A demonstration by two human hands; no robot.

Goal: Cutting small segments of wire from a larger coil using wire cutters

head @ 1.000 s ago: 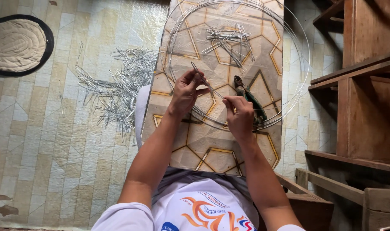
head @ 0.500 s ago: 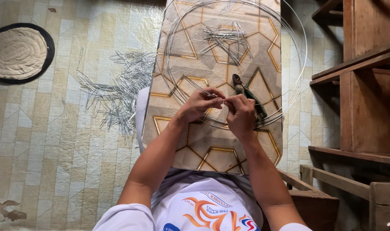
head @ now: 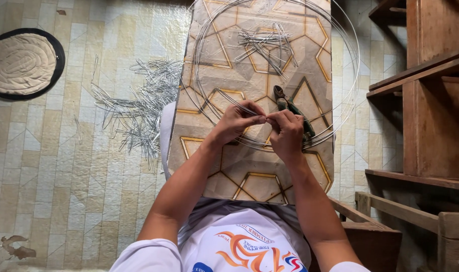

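Note:
My left hand [head: 238, 122] and my right hand [head: 286, 132] meet fingertip to fingertip over a patterned tabletop [head: 249, 176]. Together they pinch a short piece of thin wire [head: 234, 102] that slants up to the left. Large wire hoops [head: 350, 75] lie on the table around my hands. Green-handled pliers [head: 290, 110] rest just beyond my right hand. A small heap of cut wire pieces [head: 264, 43] lies at the far end of the table.
Many cut wire pieces [head: 139, 106] are scattered on the tiled floor to the left. A round mat [head: 20, 63] lies at far left. Wooden shelves [head: 431, 90] and a wooden frame [head: 405, 216] stand at the right.
My hands have come together from slightly apart. The wire piece, held up by my left hand a second ago, is now pinched between both hands lower on the table.

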